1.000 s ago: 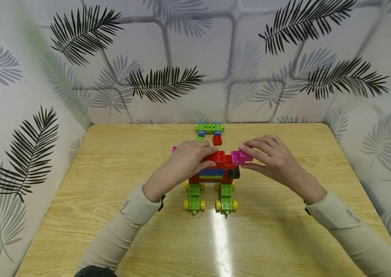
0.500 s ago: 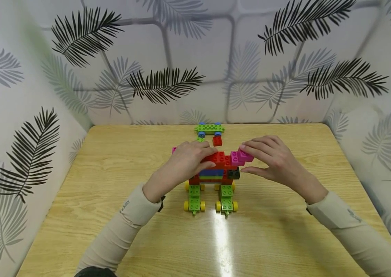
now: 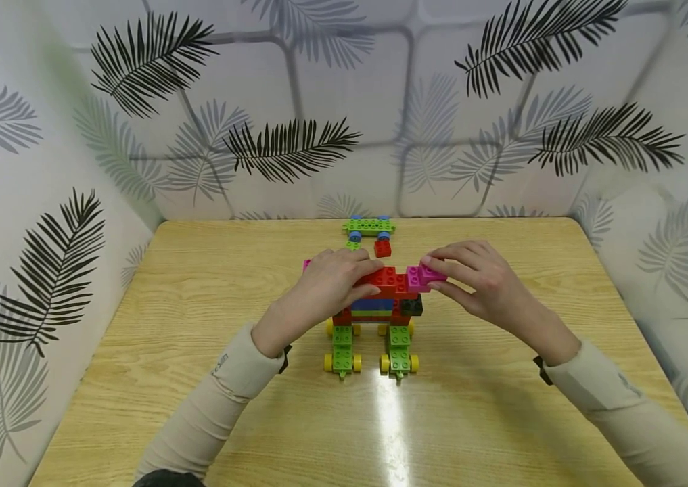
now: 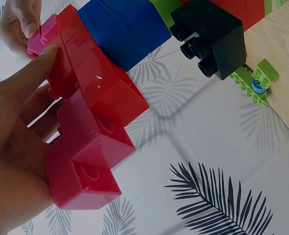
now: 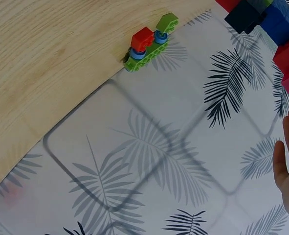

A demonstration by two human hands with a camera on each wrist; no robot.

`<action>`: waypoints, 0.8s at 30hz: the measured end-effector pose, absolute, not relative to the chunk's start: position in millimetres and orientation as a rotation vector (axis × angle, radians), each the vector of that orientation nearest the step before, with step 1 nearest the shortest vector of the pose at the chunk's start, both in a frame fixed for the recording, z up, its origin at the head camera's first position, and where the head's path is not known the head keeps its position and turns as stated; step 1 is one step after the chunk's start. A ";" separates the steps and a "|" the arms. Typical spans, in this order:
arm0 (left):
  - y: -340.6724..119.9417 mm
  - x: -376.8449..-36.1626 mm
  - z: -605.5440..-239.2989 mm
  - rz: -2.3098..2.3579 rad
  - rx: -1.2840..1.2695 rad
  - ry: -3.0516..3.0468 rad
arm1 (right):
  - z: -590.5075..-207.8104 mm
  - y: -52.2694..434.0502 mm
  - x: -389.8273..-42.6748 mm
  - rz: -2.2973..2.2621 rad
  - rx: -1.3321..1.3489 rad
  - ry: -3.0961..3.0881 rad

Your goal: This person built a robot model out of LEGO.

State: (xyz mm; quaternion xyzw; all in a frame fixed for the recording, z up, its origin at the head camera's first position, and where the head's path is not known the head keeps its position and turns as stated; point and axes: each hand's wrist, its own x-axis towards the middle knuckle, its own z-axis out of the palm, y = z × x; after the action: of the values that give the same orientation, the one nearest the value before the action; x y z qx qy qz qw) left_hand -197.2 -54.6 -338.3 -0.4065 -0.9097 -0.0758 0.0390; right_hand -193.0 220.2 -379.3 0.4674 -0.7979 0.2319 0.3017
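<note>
A toy of stacked building bricks stands on the table, with blue [image 3: 371,304] and black [image 3: 410,306] bricks in its body. Yellow-wheeled green bases [image 3: 342,341] carry it. My left hand [image 3: 322,287] grips the red bricks [image 3: 387,277] along its top, thumb on the near side. At the right end, my right hand [image 3: 484,281] pinches a pink brick [image 3: 431,274] between thumb and fingers; it sits stepped against another pink brick [image 3: 415,277]. In the left wrist view, more pink bricks [image 4: 88,171] step out from the opposite end, beside my left palm.
Behind the toy, near the table's back edge, lie a green base with blue wheels [image 3: 369,226], a loose red brick [image 3: 383,249] and a small green brick [image 3: 352,245]. A leaf-patterned wall covering [image 3: 350,88] rises behind the wooden table [image 3: 197,284].
My right thumb, apart from the pink brick half a second ago, has moved up against it. The left hand keeps its grip and the toy stays in place.
</note>
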 end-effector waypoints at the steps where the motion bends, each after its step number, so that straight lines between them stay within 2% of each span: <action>1: -54.6 -197.2 -338.3 -0.233 -1.246 -2.785 | -379.1 220.2 -192.5 0.620 1.235 -2.121; 24: -55.8 -197.0 -338.9 -0.274 -1.243 -2.757 | -399.5 219.5 -197.2 0.433 1.249 -2.020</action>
State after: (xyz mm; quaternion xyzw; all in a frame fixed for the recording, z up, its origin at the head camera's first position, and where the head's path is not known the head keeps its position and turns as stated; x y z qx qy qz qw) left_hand -197.0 -55.8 -338.9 -0.4089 -0.9066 -0.0901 0.0522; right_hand -197.2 219.5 -399.5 0.4835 -0.7821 0.1675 0.3556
